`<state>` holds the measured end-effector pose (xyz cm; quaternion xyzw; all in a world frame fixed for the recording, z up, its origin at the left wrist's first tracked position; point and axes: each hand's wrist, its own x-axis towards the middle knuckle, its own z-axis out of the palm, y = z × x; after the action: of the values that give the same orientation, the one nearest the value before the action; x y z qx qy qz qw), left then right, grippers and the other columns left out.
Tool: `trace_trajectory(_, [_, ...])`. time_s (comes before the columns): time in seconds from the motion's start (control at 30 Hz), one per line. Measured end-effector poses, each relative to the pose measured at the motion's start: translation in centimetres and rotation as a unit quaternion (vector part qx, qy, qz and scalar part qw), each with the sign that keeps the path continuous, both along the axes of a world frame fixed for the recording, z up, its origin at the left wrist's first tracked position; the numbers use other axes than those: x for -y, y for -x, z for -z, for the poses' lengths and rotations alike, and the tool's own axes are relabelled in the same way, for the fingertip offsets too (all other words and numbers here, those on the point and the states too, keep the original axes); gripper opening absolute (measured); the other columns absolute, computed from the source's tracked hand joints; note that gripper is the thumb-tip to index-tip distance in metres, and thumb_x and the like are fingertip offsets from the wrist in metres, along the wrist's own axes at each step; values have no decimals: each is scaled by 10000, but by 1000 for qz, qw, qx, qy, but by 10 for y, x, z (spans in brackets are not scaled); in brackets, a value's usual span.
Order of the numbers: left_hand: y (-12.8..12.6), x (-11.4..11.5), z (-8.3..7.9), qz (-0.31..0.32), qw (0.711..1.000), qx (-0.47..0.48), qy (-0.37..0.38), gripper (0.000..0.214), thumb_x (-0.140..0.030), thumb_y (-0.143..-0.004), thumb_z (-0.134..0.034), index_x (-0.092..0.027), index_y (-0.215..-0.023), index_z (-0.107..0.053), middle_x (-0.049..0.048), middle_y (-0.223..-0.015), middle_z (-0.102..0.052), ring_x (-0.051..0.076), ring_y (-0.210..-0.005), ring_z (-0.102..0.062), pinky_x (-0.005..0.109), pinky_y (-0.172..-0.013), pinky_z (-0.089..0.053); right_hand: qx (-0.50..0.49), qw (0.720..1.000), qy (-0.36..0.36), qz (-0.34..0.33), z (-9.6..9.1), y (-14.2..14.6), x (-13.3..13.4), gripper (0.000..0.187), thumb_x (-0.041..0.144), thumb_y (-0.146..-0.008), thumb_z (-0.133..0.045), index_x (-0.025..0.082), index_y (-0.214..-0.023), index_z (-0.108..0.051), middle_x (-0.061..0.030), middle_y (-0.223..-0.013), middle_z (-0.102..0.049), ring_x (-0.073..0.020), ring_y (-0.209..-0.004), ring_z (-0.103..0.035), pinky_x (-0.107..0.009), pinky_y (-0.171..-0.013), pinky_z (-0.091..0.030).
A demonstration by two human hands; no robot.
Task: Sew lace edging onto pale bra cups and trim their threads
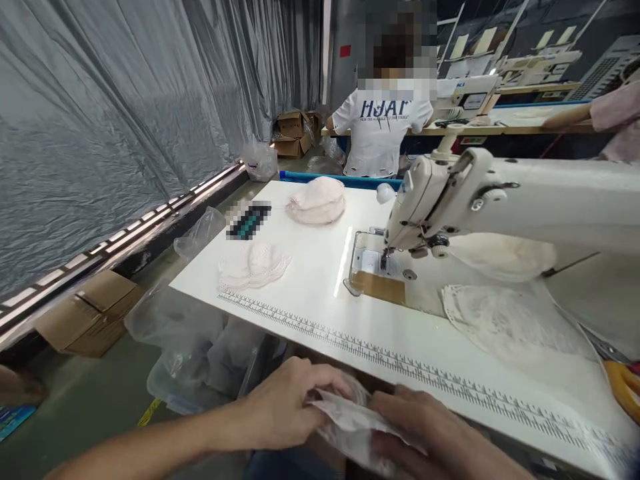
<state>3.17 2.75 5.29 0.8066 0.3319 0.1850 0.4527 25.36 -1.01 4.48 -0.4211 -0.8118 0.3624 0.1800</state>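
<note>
My left hand [285,407] pinches a thin, whitish, partly see-through piece [350,420] between thumb and fingers, just off the table's front edge. From the other side, my right hand [430,430] has its fingers closed on the same piece. Whether it is fabric or plastic I cannot tell. Beyond my hands, a sewing machine [450,200] stands on the white table [300,293]. A pale lace piece [255,265] lies on the left, with a stack of pale pink rounded pieces [317,201] behind it. More white lace [510,320] lies to the right.
An orange scissor-like handle [623,390] lies at the right edge. A ruler strip [350,343] runs along the table front. Clear plastic bags [185,327] and a cardboard box [90,313] are on the floor, left. A person in white [385,127] sits ahead.
</note>
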Motion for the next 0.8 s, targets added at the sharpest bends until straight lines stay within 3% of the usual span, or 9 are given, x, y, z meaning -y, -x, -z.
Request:
trace_trajectory(0.07, [-2,2,-8,-2,976,-9,218,223,-143,-701,-573,-140,-905,-662,2,-720,-632,105,-618,-538,178,-539,-383,-37,977,211,-22,-13,-6,3,233,369,-874,-513,194,-722,-498,44,-644,-442,-100,-592,-416,-199,-508,-309])
trace_trajectory(0.13, [-5,2,-9,-25,951,3,309,167,-173,-681,-612,-111,-826,-670,-7,-658,-597,85,-570,-486,169,-516,-354,-72,950,303,-22,-20,-7,3,254,370,-846,-549,182,-695,-471,51,-643,-409,-93,-606,-386,-195,-523,-297])
trace_trajectory(0.3, [-8,-3,4,-72,934,30,349,210,-289,-672,-694,-93,-675,-620,-32,-571,-502,64,-532,-409,172,-497,-315,-96,946,304,56,-17,-4,1,207,371,-847,-538,165,-841,-518,32,-695,-467,-112,-644,-403,-212,-559,-318])
trace_trajectory(0.57, [-9,-7,11,-75,929,61,357,307,-311,-567,-793,-93,-713,-633,-11,-632,-570,95,-590,-493,201,-572,-396,-123,951,276,65,-10,-5,1,205,336,-857,-526,157,-760,-543,36,-667,-433,-112,-644,-373,-224,-566,-283])
trace_trajectory(0.67, [-11,-6,10,-79,919,97,375,323,-315,-602,-775,-93,-800,-650,13,-687,-606,108,-621,-524,212,-595,-408,-130,948,281,78,-11,-4,0,209,337,-860,-507,156,-759,-537,39,-660,-418,-107,-630,-354,-223,-555,-276])
trace_trajectory(0.8, [-13,-9,10,-98,930,100,339,265,-325,-678,-724,-83,-756,-648,10,-654,-590,87,-599,-493,193,-571,-363,-143,943,289,84,-18,-4,-2,211,367,-832,-534,164,-775,-541,44,-645,-418,-104,-609,-366,-213,-550,-299])
